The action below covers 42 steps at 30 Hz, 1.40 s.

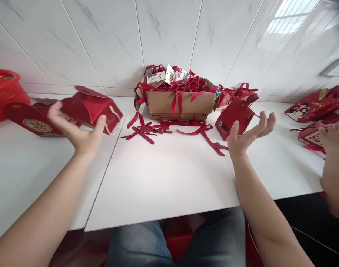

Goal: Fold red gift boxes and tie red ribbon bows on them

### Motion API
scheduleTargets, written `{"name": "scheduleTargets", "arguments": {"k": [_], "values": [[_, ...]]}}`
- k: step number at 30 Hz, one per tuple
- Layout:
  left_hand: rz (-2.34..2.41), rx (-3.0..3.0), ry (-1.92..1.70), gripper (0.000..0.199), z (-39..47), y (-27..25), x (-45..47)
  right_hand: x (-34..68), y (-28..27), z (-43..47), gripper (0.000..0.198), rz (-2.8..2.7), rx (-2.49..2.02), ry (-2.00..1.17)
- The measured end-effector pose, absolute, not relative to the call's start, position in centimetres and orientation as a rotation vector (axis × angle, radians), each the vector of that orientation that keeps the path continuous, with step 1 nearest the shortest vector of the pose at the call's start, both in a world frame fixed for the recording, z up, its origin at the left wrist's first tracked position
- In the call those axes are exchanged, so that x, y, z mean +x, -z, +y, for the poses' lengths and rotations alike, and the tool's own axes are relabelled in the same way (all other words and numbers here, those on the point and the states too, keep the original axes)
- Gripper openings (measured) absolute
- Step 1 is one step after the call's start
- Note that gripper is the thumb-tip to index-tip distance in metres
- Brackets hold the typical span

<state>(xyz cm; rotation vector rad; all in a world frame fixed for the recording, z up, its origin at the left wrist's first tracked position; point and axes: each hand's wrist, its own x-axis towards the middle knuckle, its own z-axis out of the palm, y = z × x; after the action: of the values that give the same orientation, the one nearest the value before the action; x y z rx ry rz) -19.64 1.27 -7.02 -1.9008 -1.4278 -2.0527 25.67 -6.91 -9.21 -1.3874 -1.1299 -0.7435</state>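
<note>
On the left, my left hand (84, 137) grips a red gift box (88, 107) between thumb and fingers. The box is tilted, with a gold twisted cord on its side. Behind that hand, another red box (37, 120) with a round gold emblem lies on the table. My right hand (248, 133) is raised with its fingers spread, in front of a red gift box (234, 116) with a looped handle on top. Whether the thumb touches this box I cannot tell. Red ribbons and strips (144, 133) lie loose between my hands.
A cardboard box (183, 105) heaped with red ribbons and printed tags stands by the tiled wall. Farther left is a red plastic basket (8, 94). At right, another person's hand (334, 139) rests by several red gift boxes (311, 105) on the white table (163, 178).
</note>
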Motion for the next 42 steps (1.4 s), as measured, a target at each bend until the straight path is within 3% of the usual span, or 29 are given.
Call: {"name": "scheduleTargets", "arguments": {"k": [5,7,12,21,24,27,30,32,35,42], "values": [[-1.084,-2.569,1.966,0.087,-2.5,9.6,-13.2,22.7,9.5,-6.5,0.029,-1.477,-1.305,0.536],[-0.910,-2.939,1.783,0.092,-4.1,10.5,-11.2,21.7,9.5,-6.6,0.023,-1.592,-1.319,0.403],[-0.754,-3.221,1.549,0.088,-6.0,11.1,-9.3,19.7,8.2,-8.1,0.021,-1.759,-1.182,-0.025],[-0.487,-3.330,1.630,0.071,-5.7,12.4,-9.1,15.7,7.3,-10.2,0.037,-2.021,-0.741,-0.562],[-0.310,-3.377,1.694,0.074,-6.0,12.0,-8.9,16.0,8.2,-9.5,0.039,-1.852,-0.868,-0.538],[-0.185,-3.477,1.695,0.072,-6.7,11.1,-8.9,16.8,9.7,-7.7,0.030,-1.748,-1.180,-0.290],[-0.110,-3.564,1.629,0.072,-7.2,10.3,-8.8,17.2,11.4,-5.7,0.042,-1.908,-1.488,-0.181],[-0.092,-3.574,1.614,0.074,-7.4,10.1,-8.7,17.2,11.9,-5.0,0.038,-1.999,-1.602,-0.177],[-0.123,-3.550,1.652,0.074,-7.4,10.0,-8.7,17.1,11.8,-5.2,0.019,-2.033,-1.620,-0.167],[-0.255,-3.381,1.738,0.077,-7.1,10.0,-9.3,18.4,10.2,-6.9,0.011,-1.839,-1.549,-0.302]]}}
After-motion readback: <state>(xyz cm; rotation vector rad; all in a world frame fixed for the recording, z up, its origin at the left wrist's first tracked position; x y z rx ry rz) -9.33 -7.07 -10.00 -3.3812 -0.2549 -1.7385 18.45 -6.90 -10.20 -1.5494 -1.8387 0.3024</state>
